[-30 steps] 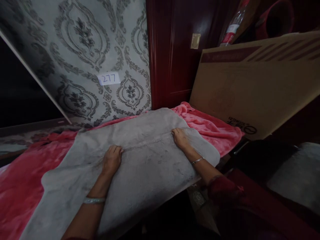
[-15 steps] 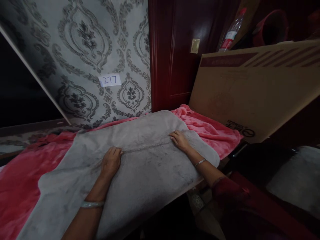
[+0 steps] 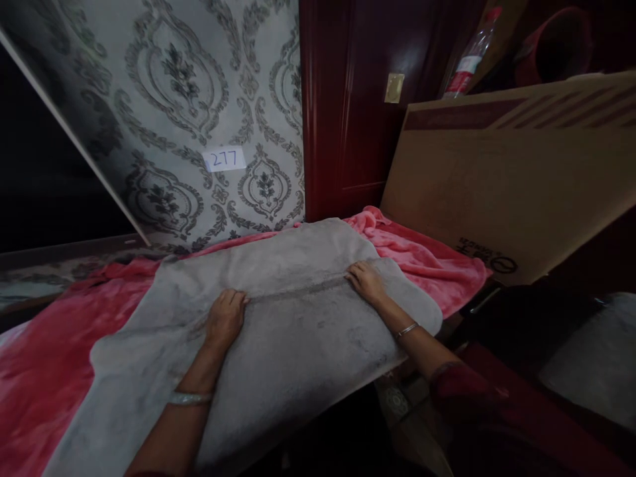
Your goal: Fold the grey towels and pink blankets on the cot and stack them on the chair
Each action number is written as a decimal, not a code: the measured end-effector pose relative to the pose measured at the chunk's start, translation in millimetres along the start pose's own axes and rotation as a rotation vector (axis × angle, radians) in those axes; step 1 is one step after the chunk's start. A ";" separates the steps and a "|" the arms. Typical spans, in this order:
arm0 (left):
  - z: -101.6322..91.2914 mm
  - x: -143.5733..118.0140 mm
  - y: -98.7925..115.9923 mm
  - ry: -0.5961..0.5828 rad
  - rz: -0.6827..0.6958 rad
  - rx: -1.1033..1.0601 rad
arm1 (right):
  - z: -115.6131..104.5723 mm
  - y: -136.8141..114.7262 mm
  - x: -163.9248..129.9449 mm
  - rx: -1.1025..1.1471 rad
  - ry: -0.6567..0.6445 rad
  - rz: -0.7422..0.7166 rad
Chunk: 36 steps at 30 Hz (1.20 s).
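A grey plush cloth [image 3: 298,351] lies spread over a red-pink blanket [image 3: 119,291]. My left hand [image 3: 226,319] is closed on the cloth left of its middle, fingers curled and knuckles up. To the right, my right hand [image 3: 366,281] pinches the same cloth with bent fingers. Between the two hands runs a straight, darker crease in the plush. The fingertips of both hands are partly hidden in the pile. The front edge of the cloth hangs toward me.
Behind the blanket stands a patterned wall with a paper label [image 3: 226,159] reading 277. A large cardboard box [image 3: 487,179] leans at the right, with a plastic bottle [image 3: 467,66] behind its top edge. At the left is a dark panel [image 3: 44,165] with a pale edge.
The whole view has shifted slightly, so everything appears a little farther right. Both hands keep their hold on the grey cloth, and the crease between them looks a little darker.
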<state>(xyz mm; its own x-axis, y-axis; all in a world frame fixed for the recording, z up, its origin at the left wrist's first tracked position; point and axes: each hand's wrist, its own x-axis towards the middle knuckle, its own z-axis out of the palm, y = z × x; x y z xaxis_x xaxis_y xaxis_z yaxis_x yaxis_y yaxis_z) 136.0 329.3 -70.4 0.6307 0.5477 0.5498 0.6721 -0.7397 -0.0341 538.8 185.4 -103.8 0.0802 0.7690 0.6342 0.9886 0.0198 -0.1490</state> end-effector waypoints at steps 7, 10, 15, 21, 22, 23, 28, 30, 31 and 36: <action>-16.5 -5.7 -9.9 -0.316 -0.020 0.060 | 5.8 3.4 -6.9 -0.006 -0.053 0.009; -33.1 -19.2 -30.4 -0.388 -0.040 0.098 | 4.1 8.0 -6.4 -0.012 -0.080 0.016; -59.9 -41.7 -75.6 -0.413 -0.085 0.083 | -3.8 12.7 -5.8 -0.006 -0.123 0.033; -76.5 -46.9 -97.1 -0.395 -0.131 -0.015 | -27.8 4.8 4.1 0.002 -0.087 0.050; -79.4 -47.8 -96.8 -0.364 -0.144 -0.027 | -33.8 3.4 4.8 -0.001 -0.064 0.056; -82.8 -49.3 -96.1 -0.325 -0.160 -0.029 | -40.0 2.3 4.6 -0.004 -0.042 0.062; -109.5 -66.1 -88.9 -0.168 -0.233 0.060 | -73.9 0.6 -11.4 0.009 0.065 0.055; -123.6 -75.2 -84.3 -0.120 -0.248 0.104 | -87.9 -1.7 -23.2 0.020 0.124 0.042; -131.2 -79.8 -81.6 -0.099 -0.249 0.122 | -94.9 -3.8 -29.4 0.017 0.149 0.036; -173.8 -98.2 -68.8 -0.049 -0.242 0.248 | -134.0 -19.1 -51.7 -0.056 0.254 0.021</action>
<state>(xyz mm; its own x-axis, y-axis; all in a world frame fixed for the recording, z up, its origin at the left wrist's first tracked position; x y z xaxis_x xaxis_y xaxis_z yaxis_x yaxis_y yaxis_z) -39.7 258.4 23.0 0.4550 0.7184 0.5262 0.8746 -0.4715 -0.1126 532.8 59.7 -32.0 0.1230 0.5839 0.8024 0.9914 -0.0354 -0.1263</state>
